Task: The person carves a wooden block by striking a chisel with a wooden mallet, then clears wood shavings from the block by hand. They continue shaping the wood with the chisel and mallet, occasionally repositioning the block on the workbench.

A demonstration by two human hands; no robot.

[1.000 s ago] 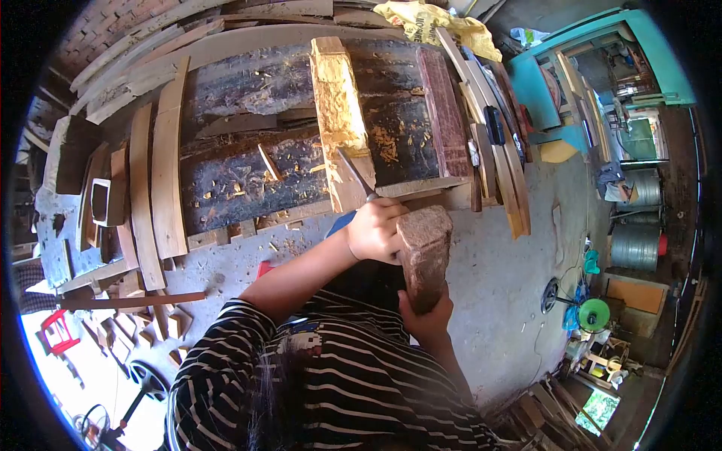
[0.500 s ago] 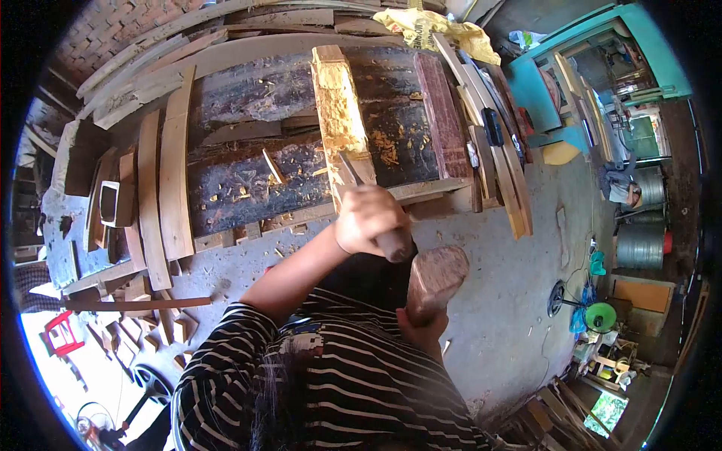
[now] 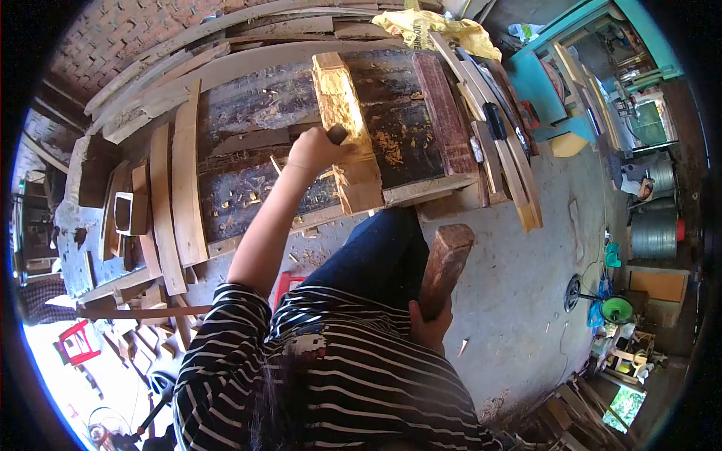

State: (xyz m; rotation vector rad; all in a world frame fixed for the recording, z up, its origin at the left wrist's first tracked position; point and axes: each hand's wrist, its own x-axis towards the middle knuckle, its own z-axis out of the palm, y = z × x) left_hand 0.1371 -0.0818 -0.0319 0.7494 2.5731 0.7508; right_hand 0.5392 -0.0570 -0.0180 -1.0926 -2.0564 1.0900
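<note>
I see the pale wood block lying lengthwise away from me on the dark surface. My left hand, closed round a chisel handle, rests on it; my right hand grips the mallet low, well back.

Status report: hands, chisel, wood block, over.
Left hand grips chisel handle on pale block. Right hand holds mallet low. Blade hidden.

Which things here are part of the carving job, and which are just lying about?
In use:
left hand gripping the chisel handle
pale wood block being cut
wooden mallet in the right hand

Lying about:
curved planks
yellow bag
red stool
metal drums
</note>
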